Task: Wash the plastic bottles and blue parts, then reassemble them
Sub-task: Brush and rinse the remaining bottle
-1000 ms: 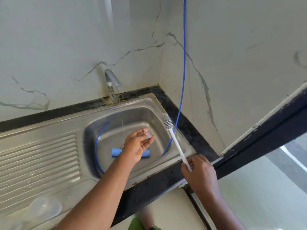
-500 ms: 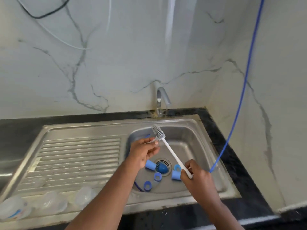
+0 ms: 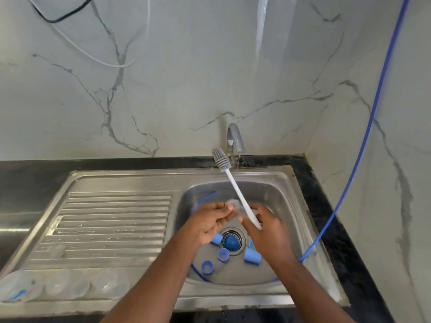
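Hands meet over the sink basin [image 3: 290,206], just above the drain [image 3: 241,236]. Your left hand [image 3: 210,221] pinches a small clear piece [image 3: 234,203] between thumb and fingertips; it is too blurred to tell more. Your right hand [image 3: 265,231] is curled round the lower end of the brush [image 3: 235,190], whose white handle slants up toward 11 o'clock, with the grey head [image 3: 220,160] showing just left of the tap [image 3: 236,137]. The handle passes right beside the clear piece; you cannot tell whether they touch. A thin stream of water [image 3: 237,165] falls from the tap.

Blue parts lie on the basin floor around the drain, which holds a dark blue plug [image 3: 229,241]. At 9 o'clock of the drain is a short tube [image 3: 216,238], partly under your left hand. At 7 o'clock sits a ring [image 3: 223,254], with a second ring [image 3: 207,267] farther out the same way. At 4 o'clock a second tube [image 3: 252,256] lies on its side.

Three clear bottles [image 3: 67,286] lie in a row along the front edge of the drainboard [image 3: 112,217], toward 8 o'clock from the basin.

A blue hose [image 3: 349,183] runs down the wall from 1 o'clock and enters the basin at 4 o'clock.
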